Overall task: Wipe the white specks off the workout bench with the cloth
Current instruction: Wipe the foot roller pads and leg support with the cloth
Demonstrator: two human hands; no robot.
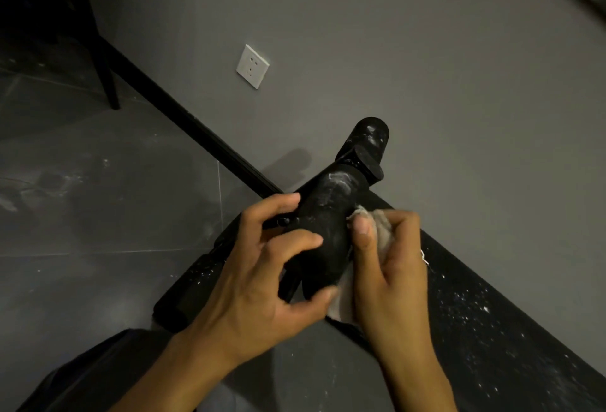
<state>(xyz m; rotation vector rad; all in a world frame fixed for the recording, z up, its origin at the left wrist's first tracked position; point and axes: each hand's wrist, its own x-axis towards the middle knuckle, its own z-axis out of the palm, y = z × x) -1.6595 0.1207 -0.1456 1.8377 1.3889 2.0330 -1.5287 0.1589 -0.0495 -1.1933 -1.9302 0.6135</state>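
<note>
The black workout bench [485,323] runs from centre to lower right, its pad dotted with white specks. A black foam roller pad [328,231] of the bench stands at its end, with white smears near its upper part. My left hand [262,280] curls around the roller's left side, thumb under its near end. My right hand [390,267] presses a crumpled beige cloth [380,224] against the roller's right side. A second roller [367,142] sits further back.
A grey wall with a white power socket [252,66] rises behind the bench, edged by a black skirting board [183,116]. A dark chair leg [105,83] stands at upper left on the grey tiled floor. My dark trouser leg [98,375] shows at the bottom left.
</note>
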